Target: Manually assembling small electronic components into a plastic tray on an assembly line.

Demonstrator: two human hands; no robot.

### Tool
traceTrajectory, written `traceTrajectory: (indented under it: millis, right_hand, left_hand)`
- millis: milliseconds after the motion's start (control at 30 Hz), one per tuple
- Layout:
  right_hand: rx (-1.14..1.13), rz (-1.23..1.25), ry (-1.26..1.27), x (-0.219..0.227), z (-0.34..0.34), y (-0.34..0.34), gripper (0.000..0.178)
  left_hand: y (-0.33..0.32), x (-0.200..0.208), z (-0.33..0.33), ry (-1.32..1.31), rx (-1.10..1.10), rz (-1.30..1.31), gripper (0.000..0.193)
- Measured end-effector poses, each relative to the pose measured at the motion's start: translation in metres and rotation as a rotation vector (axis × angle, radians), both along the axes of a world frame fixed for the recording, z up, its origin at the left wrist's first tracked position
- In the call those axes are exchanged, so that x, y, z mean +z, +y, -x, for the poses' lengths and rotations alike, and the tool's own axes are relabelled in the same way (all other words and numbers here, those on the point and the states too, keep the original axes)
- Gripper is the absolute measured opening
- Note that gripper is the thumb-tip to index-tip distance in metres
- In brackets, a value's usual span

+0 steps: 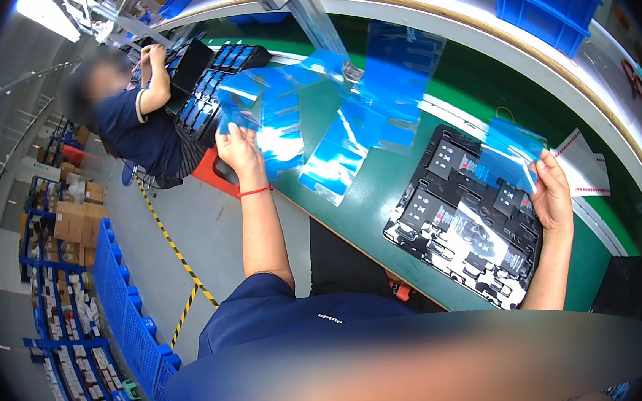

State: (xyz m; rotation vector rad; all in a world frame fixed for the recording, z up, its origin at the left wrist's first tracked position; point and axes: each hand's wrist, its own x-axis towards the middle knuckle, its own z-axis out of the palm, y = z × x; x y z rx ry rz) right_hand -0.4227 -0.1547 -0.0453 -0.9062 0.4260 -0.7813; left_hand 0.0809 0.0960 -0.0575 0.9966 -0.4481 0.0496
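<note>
- Left hand (240,152) pinches blue film (235,110) by its edge — likely sparing its face.
- Right hand (552,192) pinches another blue sheet (513,144) over the black tray (451,187).

Blur's masking co-worker's head (102,74), left of left hand (240,152). Second blur's hiding part of navy shirt (285,314), below both hands. Pack labels (418,213) left of right hand (553,194) are showing too small to read.
</note>
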Motion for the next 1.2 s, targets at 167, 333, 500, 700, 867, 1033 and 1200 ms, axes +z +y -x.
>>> traceTrajectory:
  millis: [167,333,500,700,867,1033,1200]
  right_hand:
    - [-0.023,-0.019,0.003,0.001,-0.002,0.000,0.023]
    - [-0.018,-0.013,0.005,0.004,-0.003,0.002,0.023]
    - [-0.049,-0.021,-0.009,-0.003,-0.001,0.000,0.022]
    - [-0.020,-0.018,0.001,0.005,-0.003,0.003,0.022]
    - [-0.003,0.018,0.021,0.002,-0.003,0.000,0.026]
    - [-0.022,-0.009,-0.003,0.006,-0.004,0.004,0.022]
    - [-0.006,0.000,-0.005,0.005,-0.003,0.002,0.023]
  left_hand:
    - [0.006,-0.012,0.009,0.419,0.033,-0.223,0.035]
    - [0.000,-0.003,0.000,0.399,0.131,-0.351,0.046]
    - [0.005,-0.020,0.006,0.343,0.247,-0.491,0.054]
    - [0.015,-0.035,0.029,-0.068,0.512,-0.940,0.051]
    - [0.000,-0.029,0.073,-0.635,0.407,-1.331,0.049]
    - [-0.022,-0.028,0.123,-0.703,0.168,-1.480,0.059]
    - [-0.022,-0.031,0.121,-0.687,0.152,-1.404,0.053]
